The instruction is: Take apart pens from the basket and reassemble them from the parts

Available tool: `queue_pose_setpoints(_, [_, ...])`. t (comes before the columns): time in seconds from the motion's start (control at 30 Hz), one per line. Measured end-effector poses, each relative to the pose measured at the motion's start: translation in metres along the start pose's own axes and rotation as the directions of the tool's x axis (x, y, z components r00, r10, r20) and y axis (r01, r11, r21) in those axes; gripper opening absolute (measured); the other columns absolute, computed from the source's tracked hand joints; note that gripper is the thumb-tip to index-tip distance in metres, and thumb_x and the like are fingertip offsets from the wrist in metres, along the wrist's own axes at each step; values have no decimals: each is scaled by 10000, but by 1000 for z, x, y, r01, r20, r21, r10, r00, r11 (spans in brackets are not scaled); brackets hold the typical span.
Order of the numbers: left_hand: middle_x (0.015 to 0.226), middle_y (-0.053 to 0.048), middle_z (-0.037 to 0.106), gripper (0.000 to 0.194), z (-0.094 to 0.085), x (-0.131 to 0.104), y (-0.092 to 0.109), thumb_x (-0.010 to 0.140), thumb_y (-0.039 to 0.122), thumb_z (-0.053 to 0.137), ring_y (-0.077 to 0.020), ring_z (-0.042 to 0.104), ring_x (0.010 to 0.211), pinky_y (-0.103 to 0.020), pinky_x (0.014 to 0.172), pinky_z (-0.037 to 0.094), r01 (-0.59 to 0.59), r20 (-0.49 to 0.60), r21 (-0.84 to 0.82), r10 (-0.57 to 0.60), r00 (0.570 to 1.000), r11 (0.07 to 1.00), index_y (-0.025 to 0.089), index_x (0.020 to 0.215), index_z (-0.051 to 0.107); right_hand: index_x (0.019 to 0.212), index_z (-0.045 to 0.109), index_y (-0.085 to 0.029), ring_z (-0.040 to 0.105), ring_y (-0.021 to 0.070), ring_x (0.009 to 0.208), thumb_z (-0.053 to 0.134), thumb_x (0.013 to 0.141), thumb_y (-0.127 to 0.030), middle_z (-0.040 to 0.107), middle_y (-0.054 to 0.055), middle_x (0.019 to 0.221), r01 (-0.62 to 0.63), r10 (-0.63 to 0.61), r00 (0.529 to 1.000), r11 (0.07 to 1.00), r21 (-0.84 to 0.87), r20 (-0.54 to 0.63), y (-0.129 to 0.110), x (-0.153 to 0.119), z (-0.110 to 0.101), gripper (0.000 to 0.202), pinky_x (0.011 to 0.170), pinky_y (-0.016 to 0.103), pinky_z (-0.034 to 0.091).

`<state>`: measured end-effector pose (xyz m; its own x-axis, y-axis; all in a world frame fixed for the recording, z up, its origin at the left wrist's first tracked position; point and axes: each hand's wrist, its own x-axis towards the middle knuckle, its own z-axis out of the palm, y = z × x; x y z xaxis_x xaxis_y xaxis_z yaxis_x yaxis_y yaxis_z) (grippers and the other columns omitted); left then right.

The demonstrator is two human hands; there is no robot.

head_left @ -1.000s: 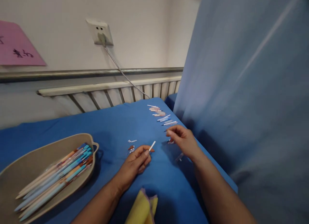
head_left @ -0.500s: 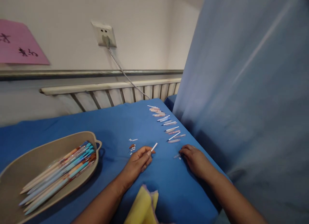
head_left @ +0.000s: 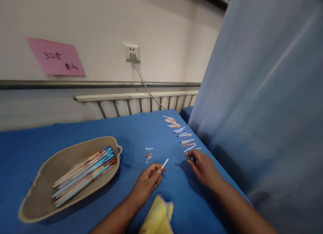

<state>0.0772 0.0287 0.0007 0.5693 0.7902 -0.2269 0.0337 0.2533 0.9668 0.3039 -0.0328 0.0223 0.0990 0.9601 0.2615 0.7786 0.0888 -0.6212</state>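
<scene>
Left hand: one, mine (head_left: 148, 180); thumb and fingers pinch one white stick (head_left: 165, 163), tilted up; one orange-brown piece (head_left: 164, 169) shows at the same fingertips.
Right hand: one, mine (head_left: 205, 169); thumb and fingers nearly together at one small translucent piece (head_left: 186, 156), near the close end of the row; I cannot tell whether it is gripped.
Row: slim pens and sticks (head_left: 180, 130), white, pink and blue, in small groups along the right part of the surface (head_left: 121, 190); overlapping, exact count not readable.
Small bits: one loose cluster (head_left: 148, 156), white and brown, beyond my left hand; too small to count.
Tray: one, beige, one loop handle visible (head_left: 41, 202), left of my hands; holds one bundle of pens (head_left: 85, 176), more than five, overlapping.
Cloth: one, yellow (head_left: 156, 217), between my forearms.
Wall: one pink note (head_left: 57, 59), one socket (head_left: 128, 52), one plug (head_left: 133, 57), one cable (head_left: 145, 84).
Curtain: one, blue (head_left: 264, 79), at right.
</scene>
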Motion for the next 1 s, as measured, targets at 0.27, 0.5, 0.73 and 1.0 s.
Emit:
queue_pose_setpoints(0.27, [484, 96, 386, 375, -20, 6, 9, 762, 510, 578, -35, 247, 361, -172, 370, 137, -54, -126, -51, 47, 991, 997, 162, 900, 559, 941, 561, -196, 476, 106, 542, 538, 833, -420, 520, -37, 645, -131, 99, 990, 404, 905, 99, -52, 57, 66, 249, 545, 235, 373])
queue_pose_setpoints(0.5, [498, 89, 410, 352, -22, 17, 6, 762, 487, 585, -29, 231, 353, -173, 368, 132, -30, -188, -103, 11, 982, 994, 165, 903, 564, 786, 572, -169, 414, 73, 477, 641, 767, -431, 499, -43, 602, -261, 230, 950, 205, 943, 213, -29, 50, 73, 272, 483, 211, 333])
queue_pose_setpoints(0.73, [487, 82, 377, 323, -19, 16, 3, 742, 477, 625, -49, 278, 408, -183, 406, 166, -19, -181, -97, 1, 984, 995, 169, 832, 587, 723, 595, -165, 370, 76, 448, 725, 686, -368, 453, -57, 512, -307, 317, 916, 166, 937, 244, -24, 52, 64, 244, 458, 218, 288])
queue_pose_setpoints(1.0, [499, 75, 388, 274, -17, 11, 2, 789, 426, 581, -70, 311, 452, -199, 450, 220, -88, -113, 26, 90, 989, 996, 163, 859, 610, 711, 603, -173, 345, 68, 429, 732, 673, -358, 436, -76, 453, -290, 311, 929, 268, 919, 203, -22, 48, 56, 229, 459, 216, 258])
